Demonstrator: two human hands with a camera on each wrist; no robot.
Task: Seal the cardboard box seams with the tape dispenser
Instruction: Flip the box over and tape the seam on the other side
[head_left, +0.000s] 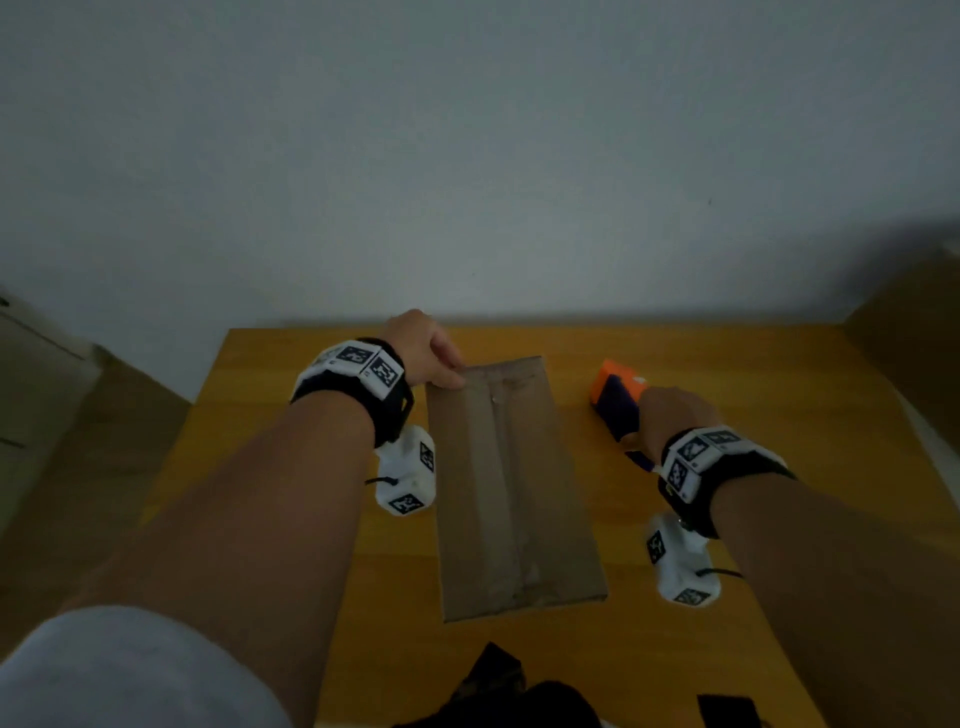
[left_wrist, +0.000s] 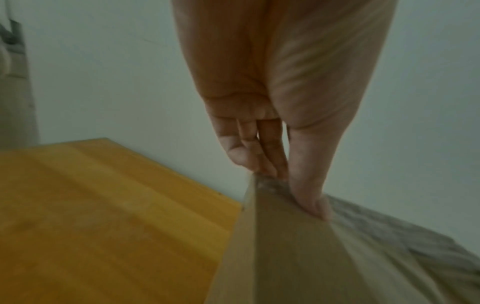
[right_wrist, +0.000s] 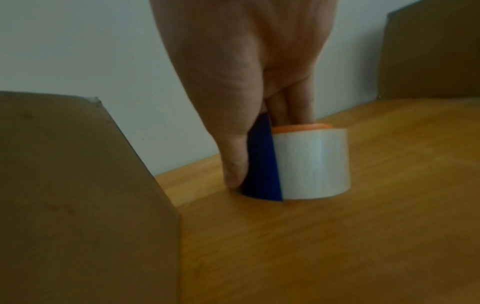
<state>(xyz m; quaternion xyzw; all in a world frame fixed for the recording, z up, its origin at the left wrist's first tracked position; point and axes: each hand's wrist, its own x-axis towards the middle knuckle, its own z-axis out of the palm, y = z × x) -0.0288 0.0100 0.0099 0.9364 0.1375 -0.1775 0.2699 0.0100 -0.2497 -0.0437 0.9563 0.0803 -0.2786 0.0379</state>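
Note:
A long closed cardboard box (head_left: 511, 488) lies on the yellow wooden table (head_left: 270, 441), with strips of tape along its top seam. My left hand (head_left: 426, 351) holds the box's far left corner (left_wrist: 262, 185), thumb on top and fingers behind the far edge. To the right of the box stands the tape dispenser (head_left: 615, 397), orange and dark blue with a clear tape roll (right_wrist: 311, 162). My right hand (head_left: 670, 415) grips the tape dispenser from above, thumb (right_wrist: 235, 164) against its blue side (right_wrist: 259, 166), fingers inside the orange core.
A large brown cardboard piece (head_left: 914, 338) stands at the table's right far corner. Dark objects (head_left: 498, 691) lie at the near edge, with a black flat item (head_left: 727, 709) beside them. A pale wall (head_left: 467, 156) is right behind the table.

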